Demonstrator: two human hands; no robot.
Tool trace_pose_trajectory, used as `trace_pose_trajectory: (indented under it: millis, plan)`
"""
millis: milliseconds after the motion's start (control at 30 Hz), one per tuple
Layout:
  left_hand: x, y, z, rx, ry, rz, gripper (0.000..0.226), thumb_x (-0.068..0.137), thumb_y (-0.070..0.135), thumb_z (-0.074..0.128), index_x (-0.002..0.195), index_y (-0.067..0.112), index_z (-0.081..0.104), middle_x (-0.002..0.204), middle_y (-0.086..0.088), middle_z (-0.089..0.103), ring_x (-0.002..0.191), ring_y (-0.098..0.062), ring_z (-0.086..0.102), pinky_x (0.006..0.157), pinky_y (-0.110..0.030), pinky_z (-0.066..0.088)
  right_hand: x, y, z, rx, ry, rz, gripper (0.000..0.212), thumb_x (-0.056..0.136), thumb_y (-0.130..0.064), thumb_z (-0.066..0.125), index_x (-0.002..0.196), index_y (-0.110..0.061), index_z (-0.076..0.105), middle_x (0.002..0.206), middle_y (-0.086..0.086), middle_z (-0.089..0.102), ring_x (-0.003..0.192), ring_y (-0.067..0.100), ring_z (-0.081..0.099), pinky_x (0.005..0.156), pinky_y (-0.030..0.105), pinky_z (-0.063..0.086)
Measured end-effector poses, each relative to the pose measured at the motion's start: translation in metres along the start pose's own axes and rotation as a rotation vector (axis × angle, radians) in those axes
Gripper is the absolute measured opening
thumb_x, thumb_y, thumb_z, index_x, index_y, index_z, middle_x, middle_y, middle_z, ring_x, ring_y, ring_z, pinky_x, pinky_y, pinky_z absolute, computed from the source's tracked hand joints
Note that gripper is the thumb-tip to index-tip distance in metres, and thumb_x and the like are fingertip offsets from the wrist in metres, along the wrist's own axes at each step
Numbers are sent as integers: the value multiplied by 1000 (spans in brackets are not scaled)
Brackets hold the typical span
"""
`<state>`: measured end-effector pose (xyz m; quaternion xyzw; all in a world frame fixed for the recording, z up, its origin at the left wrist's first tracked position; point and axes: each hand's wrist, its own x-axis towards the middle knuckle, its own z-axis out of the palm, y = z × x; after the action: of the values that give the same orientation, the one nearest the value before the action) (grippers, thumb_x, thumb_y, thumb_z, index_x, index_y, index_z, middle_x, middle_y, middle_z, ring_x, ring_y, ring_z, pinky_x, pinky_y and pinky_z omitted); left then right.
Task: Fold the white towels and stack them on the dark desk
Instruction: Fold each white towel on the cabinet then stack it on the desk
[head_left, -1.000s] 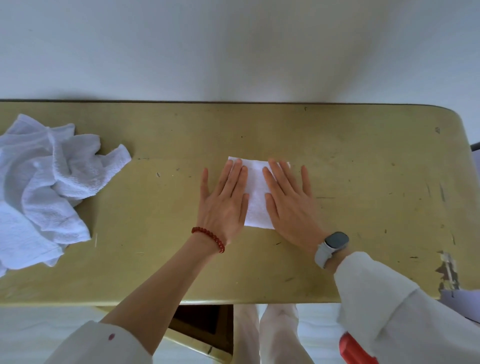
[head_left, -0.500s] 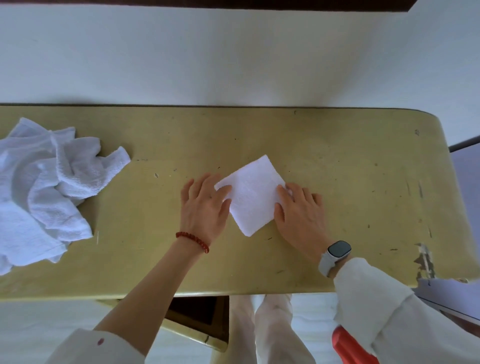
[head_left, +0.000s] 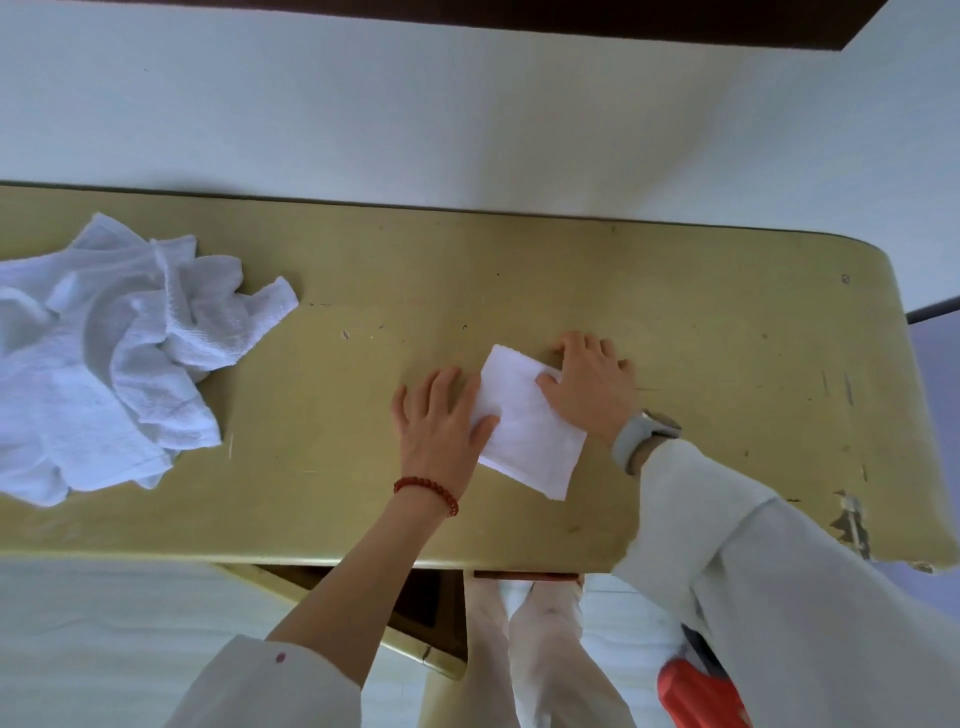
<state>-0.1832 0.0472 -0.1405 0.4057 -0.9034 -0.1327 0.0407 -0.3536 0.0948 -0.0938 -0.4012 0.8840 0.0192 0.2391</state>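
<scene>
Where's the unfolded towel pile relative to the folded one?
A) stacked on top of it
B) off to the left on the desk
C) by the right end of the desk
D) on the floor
B: the crumpled towel pile lies at the left end of the desk, apart from the folded towel between the left hand and right hand.

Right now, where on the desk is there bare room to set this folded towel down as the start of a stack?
Bare desk runs from the right hand to the rounded right end. A second free strip lies between the crumpled towel pile and the left hand. The far left is crowded by that pile. The folded towel lies between both hands at center.
</scene>
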Motion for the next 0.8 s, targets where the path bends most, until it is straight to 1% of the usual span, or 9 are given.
trace_pose_trajectory:
  millis: [100,167,233,300,367,500,600,700,800]
  plan:
    - [0,1,0,-27,-3,-7,46,83,44,39,113,16,59,115,-10,60,109,-24,39,94,-59,38,13,-7,-10,15,-175,90,17,86,-29,49,93,-14,50,109,8,52,114,28,41,87,39,29]
    - [-1,3,-1,-37,-33,-18,46,83,44,40,114,16,58,115,-10,61,110,-24,42,94,-60,38,13,-11,-11,3,-261,92,17,84,-26,49,72,-16,43,98,7,47,112,28,41,84,38,28]
    - [-3,7,-4,-68,-39,-38,44,85,41,45,118,15,56,122,-9,58,115,-27,48,99,-59,34,9,-14,-8,0,-233,58,16,82,-23,49,71,-14,42,92,6,44,103,28,41,83,38,31]
    - [-5,9,-10,-132,-67,-95,48,88,36,50,133,16,44,139,-6,43,130,-25,36,112,-51,16,-2,-16,-8,104,-183,-28,14,83,-18,48,72,-13,41,75,3,41,84,26,43,73,32,33]
    - [-13,6,-20,-275,-93,-181,59,89,30,53,141,18,29,147,-3,30,137,-21,23,115,-38,7,-22,-19,-18,205,-159,-169,9,86,-14,48,80,-12,41,72,2,44,73,24,44,66,29,33]
    - [-40,-6,-78,-801,-63,-308,89,76,9,71,145,16,15,141,-4,36,130,-18,34,101,-20,25,-74,-32,-60,81,-69,-593,6,89,-17,51,93,-13,52,85,3,60,79,25,53,71,32,37]
    - [-77,-7,-144,-835,-78,-250,99,70,10,77,145,23,12,134,6,38,125,-5,33,100,-20,26,-117,-52,-97,-71,35,-972,4,88,-18,53,91,-15,55,88,-1,63,76,19,54,71,25,30]
    - [-126,0,-215,-800,-141,-261,78,71,18,78,137,28,36,123,11,50,116,-1,44,97,-19,35,-168,-77,-127,-76,94,-1244,4,86,-15,57,87,-13,54,80,-2,62,69,16,50,73,23,27]
    - [-181,9,-271,-694,-146,-333,28,76,25,73,100,14,64,81,9,59,72,1,53,67,-13,39,-222,-109,-141,-14,83,-1378,9,86,-18,57,88,-16,48,76,-9,54,67,12,41,69,23,25]
